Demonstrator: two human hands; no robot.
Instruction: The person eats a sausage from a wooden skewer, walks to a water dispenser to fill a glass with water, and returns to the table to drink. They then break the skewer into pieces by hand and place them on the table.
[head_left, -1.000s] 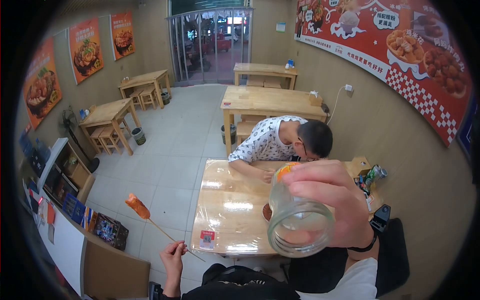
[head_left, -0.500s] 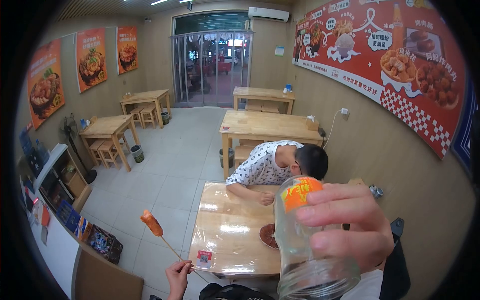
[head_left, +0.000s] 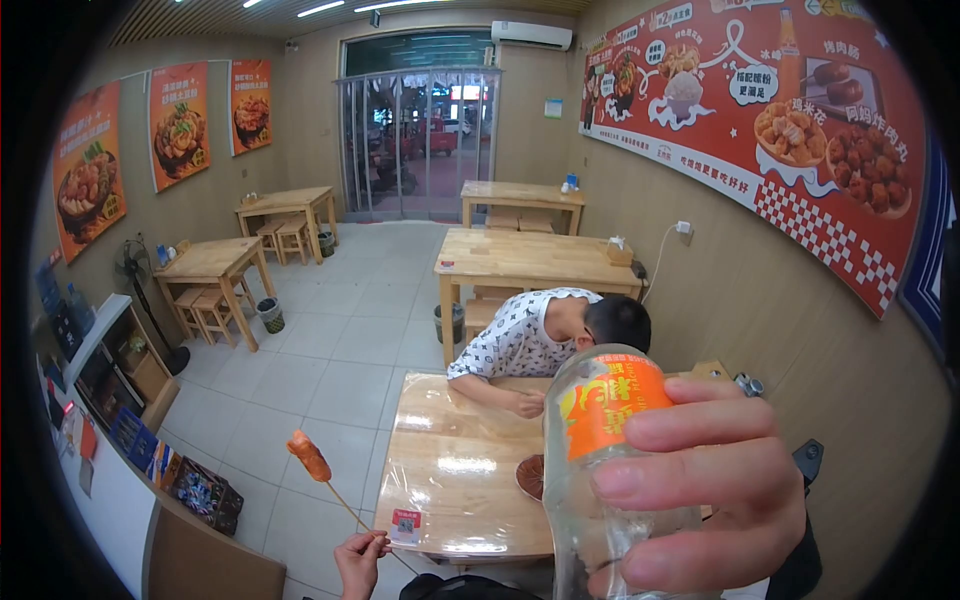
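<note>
Pinched in the fingers of my left hand [head_left: 360, 560] is a thin wooden stick with a sausage [head_left: 309, 457] on its upper end, held out left of the table. My right hand [head_left: 715, 480] wraps round a clear glass bottle [head_left: 575, 510] with an orange label, close to the camera. The bottle is tipped base up, and its mouth is out of view below. Behind it lies a round brown item [head_left: 530, 477] on the wooden table [head_left: 440, 430], partly hidden by the glass.
Across the table a person in a white patterned shirt [head_left: 520, 335] leans forward, head down. A red-and-white QR card [head_left: 406, 525] is at the table's near left corner. A white counter [head_left: 110, 500] stands left. Further wooden tables [head_left: 530, 255] and stools stand beyond.
My right hand has raised the bottle closer and tipped it further; its threaded mouth has left view and more label shows. The sausage stick has shifted slightly down and right.
</note>
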